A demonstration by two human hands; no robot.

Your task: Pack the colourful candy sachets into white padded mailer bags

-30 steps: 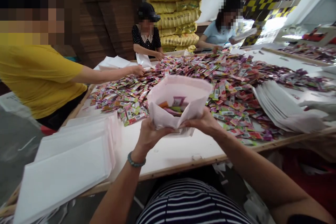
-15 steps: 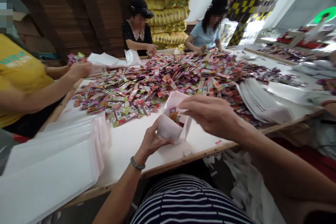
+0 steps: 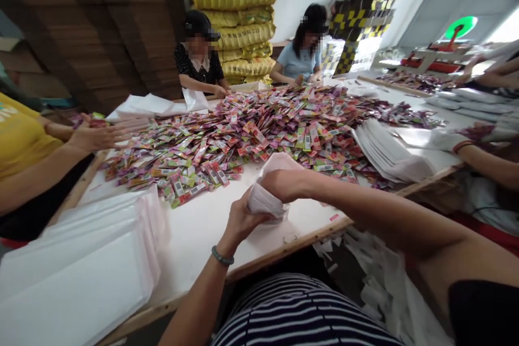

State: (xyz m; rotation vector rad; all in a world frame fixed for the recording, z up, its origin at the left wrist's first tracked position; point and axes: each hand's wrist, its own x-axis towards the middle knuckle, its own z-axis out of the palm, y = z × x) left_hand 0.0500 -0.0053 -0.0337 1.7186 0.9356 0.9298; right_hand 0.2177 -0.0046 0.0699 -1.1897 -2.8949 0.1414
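Reaching down into the white pouch (image 3: 265,201), the right hand (image 3: 286,185) is now sinking past the rim that it was pinching in the earlier frame. Its fingers are disappearing inside, so whether they are spread, clenched or grasping anything, I cannot tell. Meanwhile the left hand (image 3: 242,217) is grasping the pouch from its left side, thumb pressing across the near face—the mouth is tilting up toward the right wrist. Both hands are working above the near part of the tabletop (image 3: 186,232), close to its wooden edge (image 3: 300,246); whether the pouch is touching the surface is unclear. Just beyond it, the heap of sachets (image 3: 279,119) is spreading across the middle. Bare white surface is lying between the pouch and the left envelopes (image 3: 81,265)—more is showing toward the right, before the right envelopes (image 3: 385,157), which are overhanging sachets.
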